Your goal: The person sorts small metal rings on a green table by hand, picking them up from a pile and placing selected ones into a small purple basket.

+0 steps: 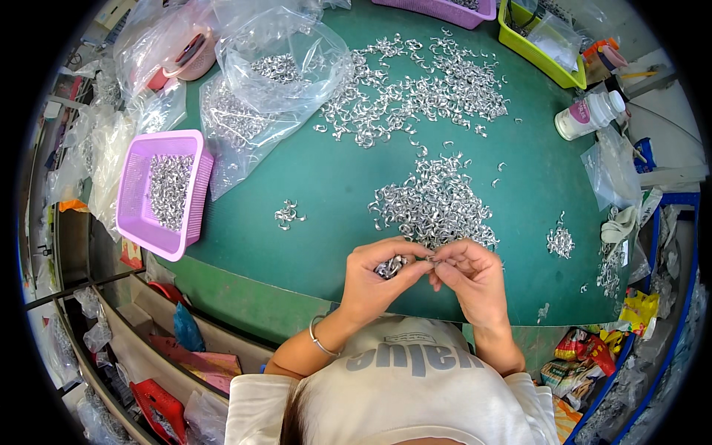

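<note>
My left hand [380, 273] curls around a cluster of small curved silver metal pieces [390, 267], its thumb and forefinger pinched toward the right. Touching those fingertips, my right hand [469, 277] is closed in a pinch; whatever lies between the fingertips is too small to make out. Just beyond both hands lies a dense pile of the same silver pieces [434, 202] on the green table [297, 245]. Farther back spreads a looser heap of pieces [423, 89]. Smaller groups sit apart, one at the left [288, 215] and one at the right [561, 240].
A purple basket [194, 215] holding silver pieces stands on the left, beside a clear plastic bag [252, 141] of pieces. At the far side are another purple basket [445, 10] and a yellow-green basket [541, 53]. A white bottle [575, 122] is at the right. Drawers [148, 315] lie below left.
</note>
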`<state>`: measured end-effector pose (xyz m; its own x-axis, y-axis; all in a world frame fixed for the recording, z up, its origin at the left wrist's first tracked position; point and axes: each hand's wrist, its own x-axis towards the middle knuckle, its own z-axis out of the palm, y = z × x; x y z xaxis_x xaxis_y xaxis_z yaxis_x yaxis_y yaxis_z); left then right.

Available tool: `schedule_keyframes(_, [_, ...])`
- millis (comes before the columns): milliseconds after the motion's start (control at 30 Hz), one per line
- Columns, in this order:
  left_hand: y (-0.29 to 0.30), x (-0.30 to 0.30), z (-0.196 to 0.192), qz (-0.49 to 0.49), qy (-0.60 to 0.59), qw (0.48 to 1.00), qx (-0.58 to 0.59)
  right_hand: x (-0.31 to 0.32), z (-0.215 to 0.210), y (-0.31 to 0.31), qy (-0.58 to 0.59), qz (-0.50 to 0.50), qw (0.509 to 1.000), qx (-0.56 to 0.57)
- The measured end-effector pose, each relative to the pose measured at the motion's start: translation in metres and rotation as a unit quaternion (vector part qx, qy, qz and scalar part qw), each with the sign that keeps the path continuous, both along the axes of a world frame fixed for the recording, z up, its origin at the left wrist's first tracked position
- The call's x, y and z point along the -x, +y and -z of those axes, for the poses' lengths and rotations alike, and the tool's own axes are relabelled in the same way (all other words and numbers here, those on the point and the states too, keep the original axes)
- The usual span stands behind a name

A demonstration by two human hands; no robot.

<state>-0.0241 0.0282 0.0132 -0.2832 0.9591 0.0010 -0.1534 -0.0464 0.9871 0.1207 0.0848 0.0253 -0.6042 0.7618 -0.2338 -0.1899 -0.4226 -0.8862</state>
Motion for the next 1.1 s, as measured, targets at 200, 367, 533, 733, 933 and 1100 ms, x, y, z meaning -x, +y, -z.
schedule_keyframes(200, [-0.002, 0.002, -0.003, 0.002, 0.001, 1.000, 0.001, 0.000, 0.001, -0.002, -0.004, 0.008, 1.000, -0.007])
schedule_keyframes(367, [-0.001, 0.001, -0.003, -0.003, -0.003, 1.000, -0.012, 0.001, 0.000, -0.003, -0.007, 0.016, 1.000, -0.007])
schedule_keyframes(533, [0.000, -0.001, -0.008, -0.010, -0.003, 1.000, -0.026, 0.001, 0.001, -0.004, 0.002, 0.018, 1.000, -0.007])
schedule_keyframes(733, [-0.002, 0.001, -0.007, 0.003, 0.008, 0.999, -0.035, 0.002, 0.002, -0.004, 0.012, 0.014, 1.000, -0.008])
schedule_keyframes(933, [-0.003, 0.000, -0.008, 0.010, 0.020, 0.999, -0.039, 0.002, 0.001, -0.005, 0.020, 0.019, 1.000, -0.006])
schedule_keyframes(1100, [-0.004, 0.005, 0.003, 0.056, -0.326, 0.942, 0.059, 0.004, 0.004, -0.001, -0.022, 0.014, 0.999, -0.031])
